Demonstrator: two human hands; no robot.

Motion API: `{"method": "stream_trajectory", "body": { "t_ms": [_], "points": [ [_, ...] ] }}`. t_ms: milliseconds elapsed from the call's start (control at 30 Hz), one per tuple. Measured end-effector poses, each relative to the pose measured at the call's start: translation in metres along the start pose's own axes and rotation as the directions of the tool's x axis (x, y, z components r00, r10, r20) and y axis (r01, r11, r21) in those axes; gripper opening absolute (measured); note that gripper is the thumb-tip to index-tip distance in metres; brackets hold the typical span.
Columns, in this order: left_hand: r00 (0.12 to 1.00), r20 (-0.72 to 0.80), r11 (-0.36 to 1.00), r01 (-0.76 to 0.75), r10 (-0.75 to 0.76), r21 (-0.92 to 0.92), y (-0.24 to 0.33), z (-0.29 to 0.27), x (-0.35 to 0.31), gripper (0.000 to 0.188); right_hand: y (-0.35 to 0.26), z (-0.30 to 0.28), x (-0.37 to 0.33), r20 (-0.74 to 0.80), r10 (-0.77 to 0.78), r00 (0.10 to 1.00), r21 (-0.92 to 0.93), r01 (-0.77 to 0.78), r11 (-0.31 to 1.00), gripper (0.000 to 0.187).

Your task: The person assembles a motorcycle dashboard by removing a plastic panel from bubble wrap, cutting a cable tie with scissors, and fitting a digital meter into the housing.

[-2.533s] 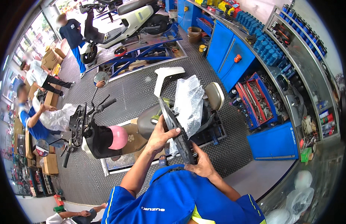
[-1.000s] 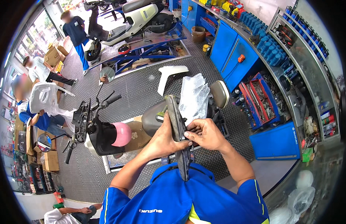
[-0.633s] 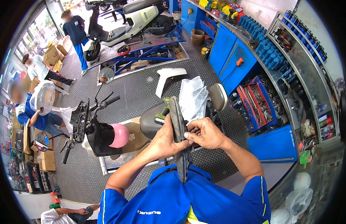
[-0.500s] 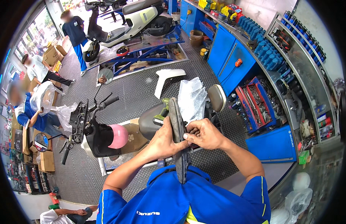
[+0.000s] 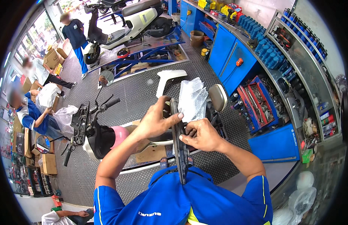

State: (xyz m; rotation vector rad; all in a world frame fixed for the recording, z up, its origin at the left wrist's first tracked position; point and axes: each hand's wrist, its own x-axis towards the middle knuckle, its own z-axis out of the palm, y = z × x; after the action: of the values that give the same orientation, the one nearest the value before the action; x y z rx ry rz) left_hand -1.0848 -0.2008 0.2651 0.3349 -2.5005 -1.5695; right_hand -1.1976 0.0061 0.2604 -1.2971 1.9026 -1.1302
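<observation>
The left hand (image 5: 156, 120), thumb spread, straddles the twelve-o'clock end of the long, dark plastic panel (image 5: 178, 148) at centre; right hand (image 5: 204, 135) pinches its three-o'clock edge. That one-edged pinch could let it twist.

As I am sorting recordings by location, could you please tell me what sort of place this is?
Most likely a scooter repair workshop: a white scooter stands on a blue scissor lift, and an open red-and-blue toolbox holds metal hand tools.
</observation>
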Motion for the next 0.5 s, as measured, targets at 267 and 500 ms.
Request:
{"method": "stream_trajectory", "body": {
  "t_ms": [267,500],
  "points": [
    [0.994,0.102,0.978,-0.056,0.036,0.199,0.019,-0.015,0.018,0.047,-0.014,0.007,-0.012,-0.230,-0.098,0.968,-0.246,0.039,0.968,0.059],
    [0.966,0.207,0.965,-0.193,0.155,0.180,0.026,-0.018,0.019,0.053,0.044,0.020,-0.004,-0.235,-0.236,0.943,-0.064,0.227,0.972,0.076]
  ]
}}
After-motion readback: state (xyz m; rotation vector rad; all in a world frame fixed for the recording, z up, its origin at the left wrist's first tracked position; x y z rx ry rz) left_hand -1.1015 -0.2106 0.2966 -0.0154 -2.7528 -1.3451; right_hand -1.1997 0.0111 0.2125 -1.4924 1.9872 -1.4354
